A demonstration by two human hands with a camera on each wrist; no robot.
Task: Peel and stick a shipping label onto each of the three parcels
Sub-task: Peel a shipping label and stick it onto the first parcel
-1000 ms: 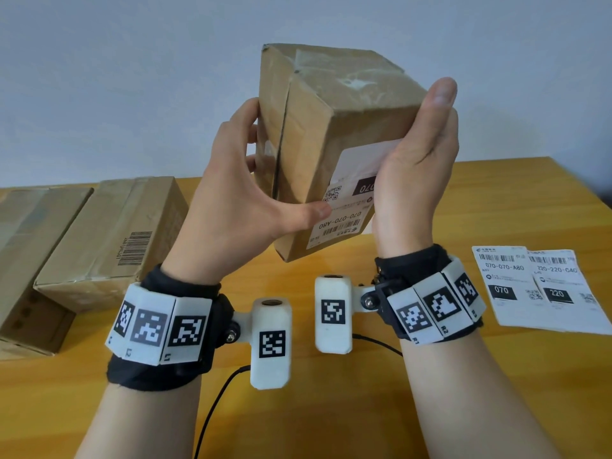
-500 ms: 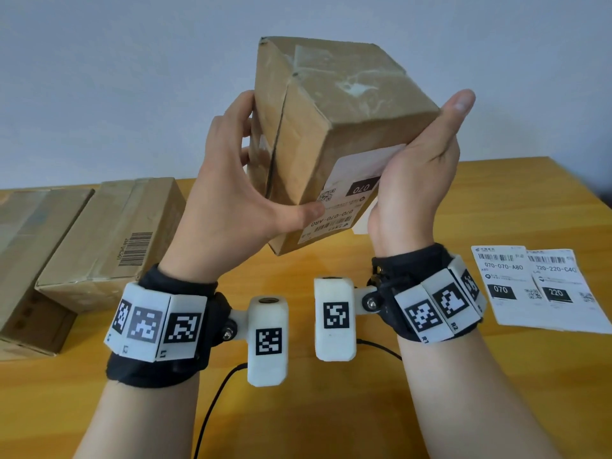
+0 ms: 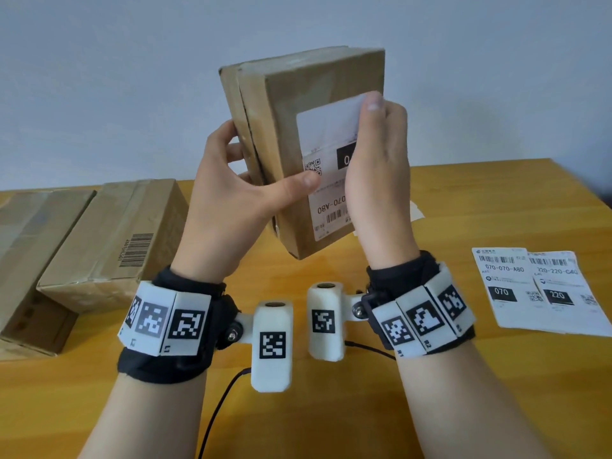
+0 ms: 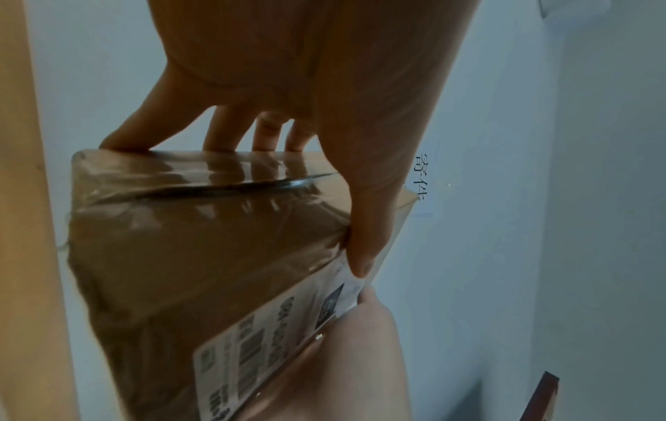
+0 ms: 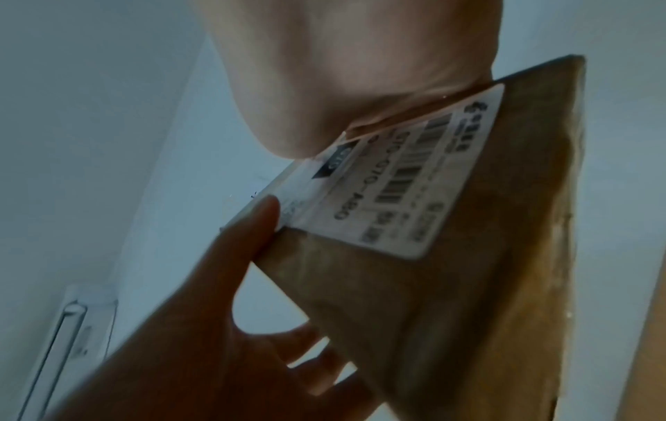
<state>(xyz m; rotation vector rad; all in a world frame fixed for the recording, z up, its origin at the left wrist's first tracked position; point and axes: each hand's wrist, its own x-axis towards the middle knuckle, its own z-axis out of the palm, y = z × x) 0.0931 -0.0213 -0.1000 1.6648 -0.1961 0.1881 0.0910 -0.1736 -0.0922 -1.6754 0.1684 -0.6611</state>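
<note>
I hold a brown cardboard parcel upright in the air above the table. A white shipping label marked 070 lies on the face turned toward me. My left hand grips the parcel's left side, thumb on the front by the label's left edge and fingers behind. My right hand holds the right edge, its palm and thumb pressing on the label's right part. The left wrist view shows the parcel and label under my thumb. The right wrist view shows the label beneath my palm.
Two more cardboard parcels lie at the left on the wooden table. Two label sheets, 070 and 220, lie at the right. A white paper scrap shows behind my right hand. A cable runs between my forearms.
The parcel has turned so its labelled face points at me and stands more upright. My right hand slid from the parcel's side onto the label, thumb now near its top edge.
</note>
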